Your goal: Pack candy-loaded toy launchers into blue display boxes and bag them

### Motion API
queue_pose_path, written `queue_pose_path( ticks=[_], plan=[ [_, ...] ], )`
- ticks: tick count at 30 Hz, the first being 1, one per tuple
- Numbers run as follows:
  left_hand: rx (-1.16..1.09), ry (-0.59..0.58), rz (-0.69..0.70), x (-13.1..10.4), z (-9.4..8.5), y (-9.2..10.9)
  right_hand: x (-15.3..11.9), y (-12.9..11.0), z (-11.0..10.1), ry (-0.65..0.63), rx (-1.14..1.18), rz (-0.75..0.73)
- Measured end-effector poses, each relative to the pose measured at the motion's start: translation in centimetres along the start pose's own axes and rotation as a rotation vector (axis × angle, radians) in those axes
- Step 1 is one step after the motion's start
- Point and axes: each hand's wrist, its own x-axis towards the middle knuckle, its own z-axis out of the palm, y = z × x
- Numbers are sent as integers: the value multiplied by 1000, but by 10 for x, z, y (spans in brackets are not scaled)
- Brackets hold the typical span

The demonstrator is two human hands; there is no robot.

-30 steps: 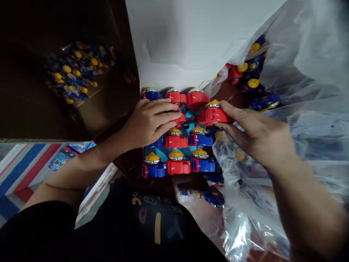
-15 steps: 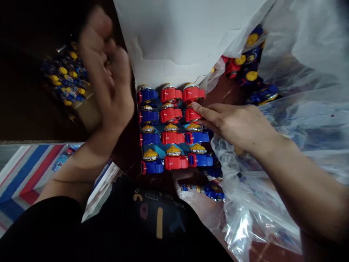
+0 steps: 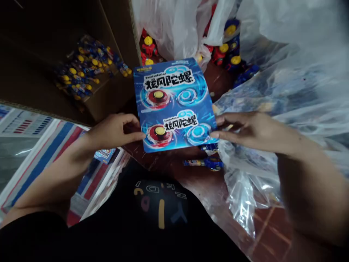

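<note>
A blue printed box point(image 3: 177, 105), its face showing spinning tops and large lettering, is held level in front of me. My left hand point(image 3: 120, 129) grips its left edge, with the thumb near the lower left corner. At the right edge, my right hand point(image 3: 245, 129) pinches it between thumb and fingers. The box face is closed, so its inside does not show. Just below it, a blue and yellow toy point(image 3: 214, 163) lies on the reddish-brown surface.
A deep cardboard carton point(image 3: 120, 43) at the upper left holds a pile of small blue and yellow items point(image 3: 89, 69). Clear plastic bags point(image 3: 300, 94) with toys spread over the right side. Red toys point(image 3: 149, 47) stand behind the box. Striped sheeting point(image 3: 54, 153) lies at the lower left.
The white lid and the rows of red and blue toys no longer show; the closed printed face is there instead. My left hand has come down to the box's left edge, and both hands now grip it.
</note>
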Motion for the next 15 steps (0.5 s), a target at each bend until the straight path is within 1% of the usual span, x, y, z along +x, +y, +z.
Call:
queue_pose_path(
  ticks=[1, 2, 4, 5, 6, 7, 9, 12, 15],
  plan=[
    [-8, 25, 18, -2, 0, 5, 3, 1, 3, 41, -13, -41],
    [3, 104, 44, -1, 0, 11, 9, 3, 7, 114, -30, -78],
    [85, 341, 112, 5, 2, 17, 22, 9, 14, 291, -111, -120],
    [144, 436, 142, 8, 5, 16, 29, 12, 19, 358, -170, -113],
    [201, 500, 165, 11, 9, 13, 35, 15, 24, 392, -231, -90],
    [248, 539, 179, 14, 14, 7, 40, 17, 29, 403, -289, -60],
    [302, 564, 185, 18, 27, -8, 47, 21, 37, 412, -386, -19],
    [303, 585, 176, 21, 47, -30, 50, 28, 44, 435, -443, -25],
    [258, 584, 210, 18, 56, -39, 45, 37, 52, 439, -406, -37]
  ],
)
